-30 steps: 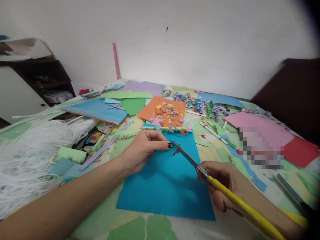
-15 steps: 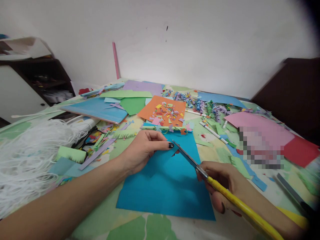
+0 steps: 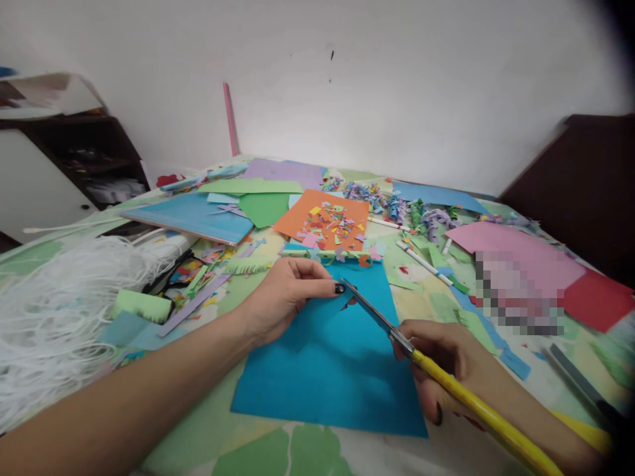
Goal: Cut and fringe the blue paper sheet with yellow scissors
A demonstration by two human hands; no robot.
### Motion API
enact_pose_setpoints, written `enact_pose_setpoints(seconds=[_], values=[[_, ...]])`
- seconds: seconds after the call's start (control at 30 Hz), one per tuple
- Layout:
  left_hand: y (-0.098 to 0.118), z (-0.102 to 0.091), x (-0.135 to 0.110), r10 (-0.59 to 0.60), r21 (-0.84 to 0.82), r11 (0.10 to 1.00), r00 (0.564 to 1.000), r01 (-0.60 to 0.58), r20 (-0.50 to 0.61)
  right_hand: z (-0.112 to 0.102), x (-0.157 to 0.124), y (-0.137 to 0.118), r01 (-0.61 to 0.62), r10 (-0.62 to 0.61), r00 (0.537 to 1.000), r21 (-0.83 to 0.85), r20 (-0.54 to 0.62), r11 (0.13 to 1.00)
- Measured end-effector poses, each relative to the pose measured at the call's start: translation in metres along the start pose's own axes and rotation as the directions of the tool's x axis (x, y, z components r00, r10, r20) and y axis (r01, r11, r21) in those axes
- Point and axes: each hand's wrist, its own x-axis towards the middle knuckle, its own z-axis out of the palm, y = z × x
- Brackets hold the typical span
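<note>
A large blue paper sheet (image 3: 337, 370) lies flat on the table in front of me. My left hand (image 3: 285, 294) pinches a small blue piece of paper (image 3: 317, 314) above it, fingers closed, a dark-painted nail at the tip. My right hand (image 3: 446, 363) is closed round yellow-handled scissors (image 3: 436, 377). Their metal blades (image 3: 370, 307) point up-left and meet the held piece right beside my left fingertips.
An orange sheet (image 3: 297, 225) strewn with coloured confetti lies behind, with curled paper strips (image 3: 397, 208) and white markers (image 3: 421, 261) to its right. Pink (image 3: 496, 241) and red sheets (image 3: 595, 297) sit at right. A white string bundle (image 3: 64, 297) fills the left. A blue board (image 3: 193, 218) lies back left.
Almost nothing has changed. My right hand has shifted very slightly on the scissors; the left hand stays in place.
</note>
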Motion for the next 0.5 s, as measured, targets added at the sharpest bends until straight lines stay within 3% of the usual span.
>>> enact_pose_setpoints(seconds=[0.5], values=[[0.0002, 0.0011, -0.0005, -0.001, -0.005, 1.0, 1.0, 0.001, -0.013, -0.0006, 0.0005, 0.0012, -0.009, 0.009, 1.0, -0.006, 0.001, 1.0]])
